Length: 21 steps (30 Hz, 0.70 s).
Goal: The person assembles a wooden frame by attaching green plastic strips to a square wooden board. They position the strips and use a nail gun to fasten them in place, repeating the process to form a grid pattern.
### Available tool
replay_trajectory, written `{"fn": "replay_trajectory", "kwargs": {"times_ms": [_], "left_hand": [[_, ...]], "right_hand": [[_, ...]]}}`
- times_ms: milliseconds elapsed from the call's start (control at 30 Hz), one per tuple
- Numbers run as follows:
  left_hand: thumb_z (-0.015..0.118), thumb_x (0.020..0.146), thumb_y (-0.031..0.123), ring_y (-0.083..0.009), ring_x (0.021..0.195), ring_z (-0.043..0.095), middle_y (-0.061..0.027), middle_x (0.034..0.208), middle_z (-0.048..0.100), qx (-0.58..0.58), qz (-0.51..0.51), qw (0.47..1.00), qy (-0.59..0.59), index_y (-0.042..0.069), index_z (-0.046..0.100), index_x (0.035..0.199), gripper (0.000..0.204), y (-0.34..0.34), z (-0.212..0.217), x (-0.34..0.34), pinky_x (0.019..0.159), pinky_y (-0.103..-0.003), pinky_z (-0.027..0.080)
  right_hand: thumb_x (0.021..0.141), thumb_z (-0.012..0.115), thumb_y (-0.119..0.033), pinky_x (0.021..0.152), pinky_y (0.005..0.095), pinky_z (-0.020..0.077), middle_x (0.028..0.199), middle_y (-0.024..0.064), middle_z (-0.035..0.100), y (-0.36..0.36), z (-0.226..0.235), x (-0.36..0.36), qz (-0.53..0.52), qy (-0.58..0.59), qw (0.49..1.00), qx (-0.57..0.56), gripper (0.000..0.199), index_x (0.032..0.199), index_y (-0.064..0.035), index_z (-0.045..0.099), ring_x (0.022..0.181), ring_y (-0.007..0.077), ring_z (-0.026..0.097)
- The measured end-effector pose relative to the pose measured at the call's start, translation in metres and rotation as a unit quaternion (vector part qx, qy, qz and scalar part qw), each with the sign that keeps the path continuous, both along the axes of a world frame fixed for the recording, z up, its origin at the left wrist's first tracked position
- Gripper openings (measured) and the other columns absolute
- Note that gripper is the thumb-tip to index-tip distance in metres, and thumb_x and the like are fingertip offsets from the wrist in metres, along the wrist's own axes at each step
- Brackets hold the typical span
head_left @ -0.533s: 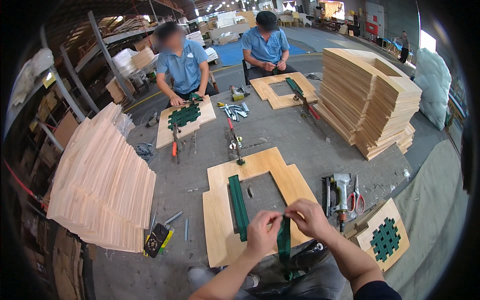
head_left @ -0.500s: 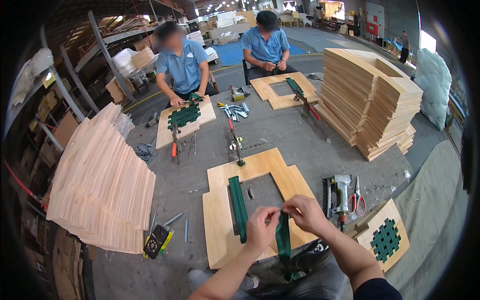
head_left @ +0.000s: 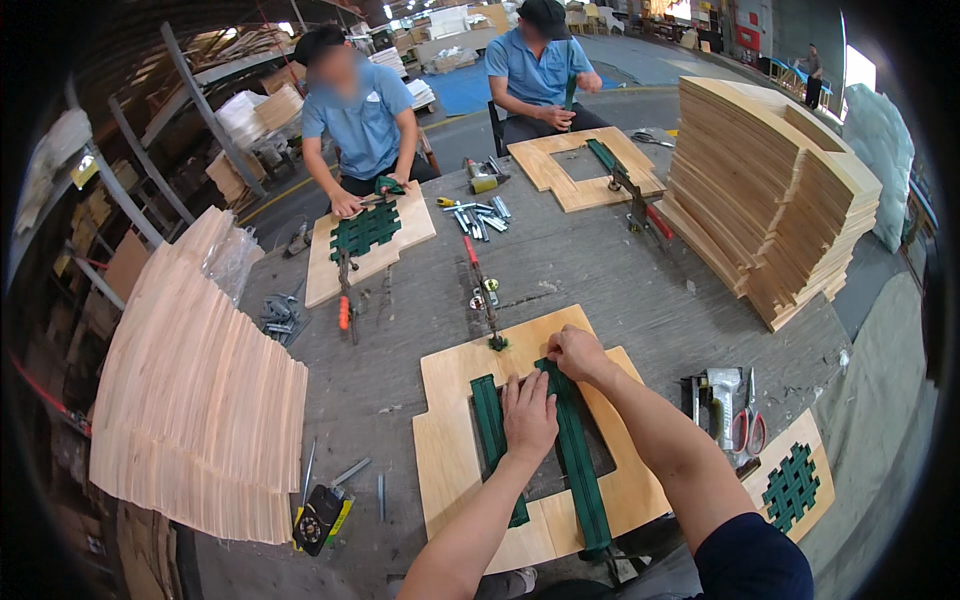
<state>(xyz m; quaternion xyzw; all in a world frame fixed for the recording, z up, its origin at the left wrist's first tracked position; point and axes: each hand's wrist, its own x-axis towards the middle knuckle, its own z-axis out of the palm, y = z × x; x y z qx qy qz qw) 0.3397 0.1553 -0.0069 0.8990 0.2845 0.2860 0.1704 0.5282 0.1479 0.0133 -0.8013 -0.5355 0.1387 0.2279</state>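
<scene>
A pale wooden frame (head_left: 445, 450) with a large opening lies before me on the table. One dark green webbing strap (head_left: 488, 418) runs along the left side of that opening. A second green webbing strap (head_left: 582, 470) stretches across it further right, its near end reaching past the frame's front edge. My right hand (head_left: 580, 354) pinches this strap's far end against the far rail. Beside it, my left hand (head_left: 528, 415) lies with fingers extended, the fingertips near the strap's far end. A red-handled clamp (head_left: 477, 275) meets the frame's far edge.
A staple gun (head_left: 722, 398) and scissors (head_left: 748, 425) lie right, near a woven green panel (head_left: 795, 480). Wooden stacks flank the table, left (head_left: 200, 400) and right (head_left: 765, 190). A tape measure (head_left: 318, 518) lies front left. Two co-workers in blue shirts sit opposite with similar frames.
Both hands have moved away from me to the frame's far rail. The strap that hung from my fingers now lies across the opening. The left hand has flattened out.
</scene>
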Motion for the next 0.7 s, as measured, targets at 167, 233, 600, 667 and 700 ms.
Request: {"fn": "replay_trajectory", "kwargs": {"times_ms": [167, 233, 600, 667, 700], "left_hand": [[0.052, 0.103, 0.031, -0.0469, 0.150, 0.028, -0.0109, 0.161, 0.041, 0.038, 0.007, 0.994, 0.104, 0.007, 0.048, 0.151, 0.054, 0.003, -0.013, 0.012, 0.123, -0.061, 0.019], [0.052, 0.104, 0.031, -0.0464, 0.150, 0.028, -0.0102, 0.162, 0.040, 0.033, -0.001, 0.994, 0.108, 0.007, 0.046, 0.152, 0.055, 0.001, -0.013, 0.016, 0.124, -0.060, 0.019], [0.052, 0.103, 0.031, -0.0469, 0.150, 0.028, -0.0098, 0.161, 0.041, 0.039, 0.010, 0.994, 0.100, 0.006, 0.050, 0.149, 0.052, 0.004, -0.013, 0.010, 0.123, -0.061, 0.020], [0.052, 0.103, 0.031, -0.0476, 0.149, 0.029, -0.0097, 0.161, 0.041, 0.043, 0.008, 0.994, 0.100, 0.006, 0.050, 0.149, 0.052, 0.002, -0.012, 0.010, 0.123, -0.061, 0.020], [0.052, 0.103, 0.031, -0.0483, 0.148, 0.029, -0.0095, 0.161, 0.040, 0.041, 0.005, 0.995, 0.092, 0.007, 0.050, 0.149, 0.052, 0.001, -0.012, 0.012, 0.123, -0.062, 0.020]], "right_hand": [[0.087, 0.071, -0.021, 0.082, 0.0433, 0.0557, 0.098, 0.0162, 0.073, 0.004, 0.001, 0.010, 0.025, 0.014, 1.000, 0.007, 0.023, 0.105, -0.0082, 0.076, 0.093, 0.0341, 0.070], [0.086, 0.072, -0.021, 0.079, 0.0415, 0.0560, 0.093, 0.0154, 0.074, -0.001, 0.004, 0.022, -0.004, 0.142, 0.990, -0.016, 0.024, 0.105, -0.0077, 0.076, 0.088, 0.0318, 0.071], [0.081, 0.075, -0.021, 0.076, 0.0398, 0.0562, 0.086, 0.0135, 0.074, 0.009, 0.014, 0.020, 0.079, 0.040, 0.995, -0.046, 0.019, 0.093, -0.0067, 0.078, 0.083, 0.0296, 0.071], [0.080, 0.076, -0.023, 0.077, 0.0408, 0.0563, 0.088, 0.0138, 0.075, 0.007, 0.011, 0.022, 0.070, 0.048, 0.996, -0.030, 0.020, 0.093, -0.0076, 0.078, 0.085, 0.0303, 0.072], [0.079, 0.077, -0.023, 0.078, 0.0414, 0.0564, 0.089, 0.0139, 0.075, 0.005, 0.009, 0.022, 0.063, 0.051, 0.996, -0.023, 0.021, 0.093, -0.0080, 0.078, 0.086, 0.0306, 0.072]]}}
